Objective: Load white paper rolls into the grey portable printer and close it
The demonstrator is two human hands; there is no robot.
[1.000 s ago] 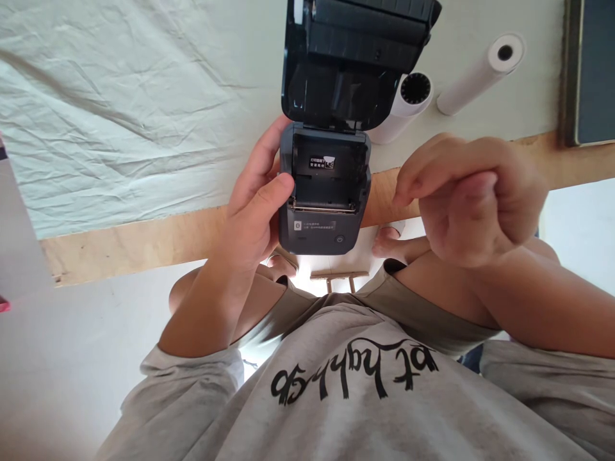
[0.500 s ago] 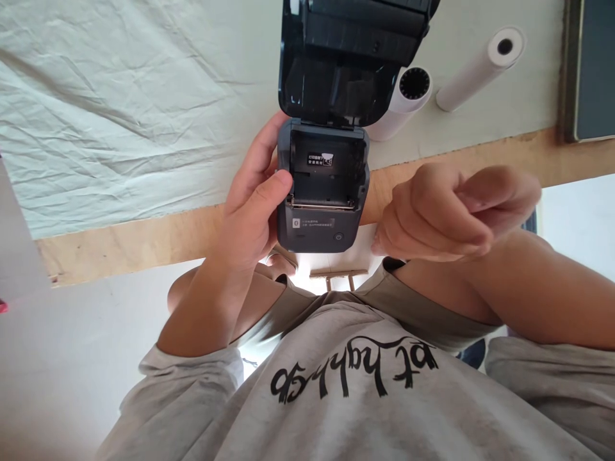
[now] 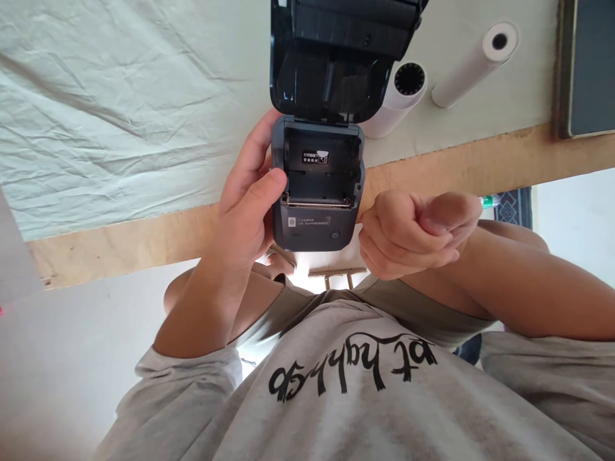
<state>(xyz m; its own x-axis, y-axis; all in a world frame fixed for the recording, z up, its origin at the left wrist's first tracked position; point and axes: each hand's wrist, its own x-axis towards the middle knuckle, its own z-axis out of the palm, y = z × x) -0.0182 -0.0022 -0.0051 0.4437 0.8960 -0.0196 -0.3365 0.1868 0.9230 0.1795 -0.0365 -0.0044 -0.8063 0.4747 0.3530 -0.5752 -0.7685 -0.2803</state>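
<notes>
My left hand [image 3: 247,198] is wrapped round the left side of a dark grey portable label printer [image 3: 317,234], its thumb on the near rim of the body. The printer's black lid [image 3: 331,83] is swung up, away from me. Inside the paper bay [image 3: 312,179] I see a small printed sticker and a metal bar across the near edge, with no roll in it. My right hand [image 3: 408,234] is curled into a fist just right of the printer, apart from it. What the fist holds, if anything, is hidden.
Behind the printer, a white roll [image 3: 394,112] with a black toothed core and a slimmer white roll [image 3: 464,70] stand on the cloth-covered table [image 3: 144,115]. A dark flat object [image 3: 589,70] lies at the right. The bare wooden table edge [image 3: 120,240] runs below the cloth.
My right hand, still curled, has moved left and slightly down, closer to the printer. A green-and-white item beyond it now shows. My left hand keeps its hold; the whole view has shifted slightly.
</notes>
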